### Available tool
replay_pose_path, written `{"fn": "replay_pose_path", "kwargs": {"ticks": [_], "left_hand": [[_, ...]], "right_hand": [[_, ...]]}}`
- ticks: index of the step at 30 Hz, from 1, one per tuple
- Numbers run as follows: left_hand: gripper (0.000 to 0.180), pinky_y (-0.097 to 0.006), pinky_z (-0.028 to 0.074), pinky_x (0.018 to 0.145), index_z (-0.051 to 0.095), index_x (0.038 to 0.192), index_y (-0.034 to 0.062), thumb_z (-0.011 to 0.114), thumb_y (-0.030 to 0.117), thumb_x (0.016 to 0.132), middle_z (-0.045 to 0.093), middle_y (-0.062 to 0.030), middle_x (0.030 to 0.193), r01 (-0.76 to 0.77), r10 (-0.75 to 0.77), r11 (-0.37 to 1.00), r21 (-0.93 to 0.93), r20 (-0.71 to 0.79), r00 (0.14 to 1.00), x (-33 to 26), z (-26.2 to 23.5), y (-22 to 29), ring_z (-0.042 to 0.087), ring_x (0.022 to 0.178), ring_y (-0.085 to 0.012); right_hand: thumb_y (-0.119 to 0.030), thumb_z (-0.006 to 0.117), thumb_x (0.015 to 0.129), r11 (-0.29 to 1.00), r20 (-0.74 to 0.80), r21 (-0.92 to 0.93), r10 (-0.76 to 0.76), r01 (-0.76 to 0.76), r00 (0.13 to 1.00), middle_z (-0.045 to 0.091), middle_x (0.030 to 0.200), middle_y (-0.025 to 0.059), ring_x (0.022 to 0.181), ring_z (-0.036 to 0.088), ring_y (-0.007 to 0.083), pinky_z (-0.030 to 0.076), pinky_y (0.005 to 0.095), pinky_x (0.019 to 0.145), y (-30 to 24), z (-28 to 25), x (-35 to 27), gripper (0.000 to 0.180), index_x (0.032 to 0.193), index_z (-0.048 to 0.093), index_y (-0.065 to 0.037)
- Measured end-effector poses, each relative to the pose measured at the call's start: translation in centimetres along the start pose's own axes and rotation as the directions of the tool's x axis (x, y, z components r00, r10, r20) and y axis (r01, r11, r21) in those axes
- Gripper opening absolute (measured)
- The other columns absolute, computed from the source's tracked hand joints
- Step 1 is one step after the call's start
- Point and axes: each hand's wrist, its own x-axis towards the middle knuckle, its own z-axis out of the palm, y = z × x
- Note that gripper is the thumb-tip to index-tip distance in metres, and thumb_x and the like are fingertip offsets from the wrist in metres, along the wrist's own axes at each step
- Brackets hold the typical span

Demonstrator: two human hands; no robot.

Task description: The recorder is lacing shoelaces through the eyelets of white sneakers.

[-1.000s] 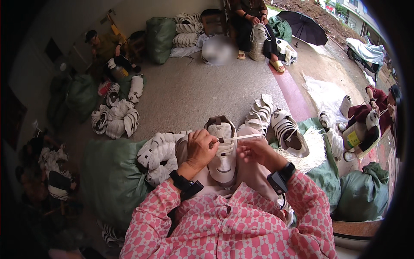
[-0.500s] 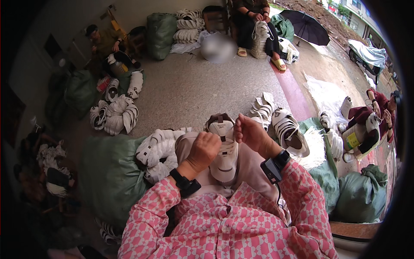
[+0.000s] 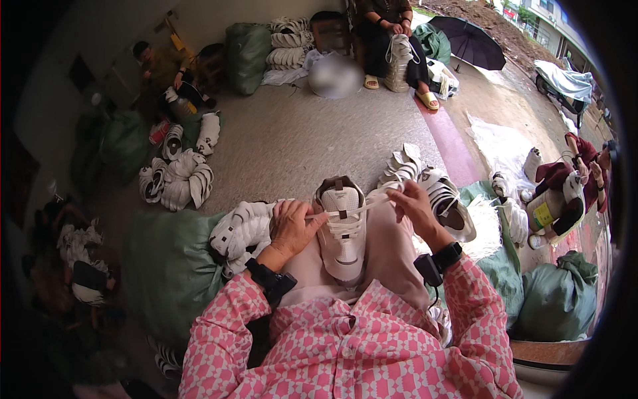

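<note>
Between my knees stands a white shoe upper [image 3: 343,247] with a brown heel tab, its toe toward me and lacing across its front. A flat white shoelace [image 3: 364,209] stretches sideways over the shoe's throat. On the left, my left hand [image 3: 294,227] is closed in a pinch around the lace, close to the shoe's edge. Out to the right, my right hand [image 3: 413,207] pinches the lace farther from the shoe. Just beyond that hand lies a row of nested white uppers [image 3: 403,166].
Stacked white uppers [image 3: 242,229] and a bulging green sack [image 3: 171,266] sit to my left. On my right are loose white laces [image 3: 485,229], another shoe [image 3: 455,216] and a green sack [image 3: 558,299]. Other people work around the room, near a black umbrella [image 3: 470,43].
My hands have moved apart, left hand leftward and right hand rightward. The lace is now drawn out across the shoe between them.
</note>
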Motion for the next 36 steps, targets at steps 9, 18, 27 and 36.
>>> {"fn": "replay_pose_path", "kwargs": {"ticks": [9,18,27,36], "left_hand": [[0.033,-0.040,0.036,0.072,0.055,0.068,0.0029,0.062,0.028,0.088,0.051,-0.0098,0.071,0.148,-0.152,0.911,-0.386,0.020,0.988,-1.5,-1.7,-2.8,0.051,0.075,-0.0279],[0.014,-0.041,0.043,0.078,0.062,0.087,0.0060,0.068,0.018,0.081,0.058,-0.0072,0.089,-0.056,0.053,0.998,-0.016,-0.149,0.987,-0.4,-4.1,0.9,0.055,0.090,-0.0298],[0.008,-0.029,0.047,0.065,0.062,0.088,0.0017,0.065,0.005,0.081,0.060,-0.0081,0.081,-0.106,0.201,0.835,-0.539,0.121,0.972,6.0,1.5,4.0,0.060,0.073,-0.0201],[0.011,-0.023,0.049,0.071,0.067,0.087,0.0044,0.072,0.009,0.078,0.062,-0.0008,0.084,0.275,0.073,0.784,-0.556,0.522,0.850,7.4,3.0,3.2,0.059,0.079,-0.0073]], "right_hand": [[-0.015,0.050,0.096,0.887,-0.523,0.447,0.150,0.120,0.839,0.066,0.095,0.0138,0.078,0.069,0.0212,0.058,0.0330,0.062,5.1,-7.1,-0.7,0.020,0.108,0.050,0.001],[-0.023,0.044,0.101,0.578,-0.599,0.761,0.448,0.296,0.664,0.060,0.081,0.0053,0.061,0.056,0.0143,0.054,0.0308,0.056,12.3,-16.8,-3.0,0.024,0.106,0.053,-0.002],[-0.020,0.055,0.095,0.997,-0.223,-0.068,-0.058,0.044,0.973,0.053,0.065,-0.0003,0.052,0.045,0.0078,0.036,0.0248,0.046,3.0,-6.0,-2.3,0.021,0.098,0.065,-0.002],[-0.022,0.060,0.088,0.656,0.247,-0.664,-0.261,0.359,0.933,0.069,0.083,0.0152,0.073,0.066,0.0250,0.049,0.0389,0.067,3.3,1.1,0.8,0.027,0.106,0.067,-0.004]]}}
